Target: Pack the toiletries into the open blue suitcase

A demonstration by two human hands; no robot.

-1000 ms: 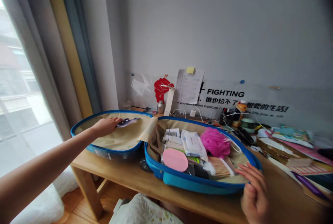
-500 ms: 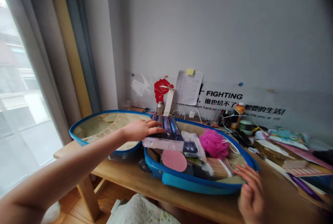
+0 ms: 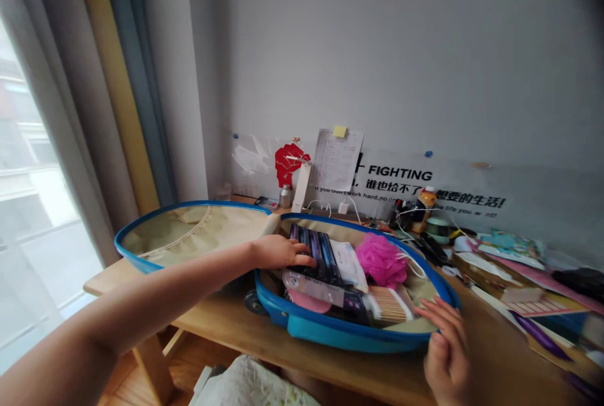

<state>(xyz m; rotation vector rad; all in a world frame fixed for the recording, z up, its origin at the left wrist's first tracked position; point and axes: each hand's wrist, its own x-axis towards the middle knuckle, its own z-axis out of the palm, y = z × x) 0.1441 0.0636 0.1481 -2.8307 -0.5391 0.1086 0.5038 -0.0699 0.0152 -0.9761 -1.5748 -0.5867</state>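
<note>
A blue suitcase (image 3: 349, 334) lies open, its loaded half to the right and its beige-lined half to the left. My left hand (image 3: 283, 251) has its fingers curled over the left end of a dark purple-and-blue box (image 3: 318, 255), which rests tilted inside the loaded half. My right hand (image 3: 446, 340) grips the suitcase's near right rim, fingers over the inside and thumb outside. A magenta bath puff (image 3: 381, 259), a white packet (image 3: 348, 262) and a bundle of thin wooden sticks (image 3: 387, 304) lie around the box. Under the box's near edge, a pink round thing (image 3: 309, 301) is partly hidden.
The suitcase stands on a wooden table (image 3: 491, 355). Along the right are an orange bottle (image 3: 423, 208), a green-lidded jar (image 3: 438, 228), papers and a purple strip (image 3: 540, 335). A white upright device (image 3: 302, 186) and cables are behind. Curtains (image 3: 136, 78) hang at left.
My left hand has moved right and down with the box, which now sits lower in the suitcase and covers most of the pink round thing. My right hand stays at the rim.
</note>
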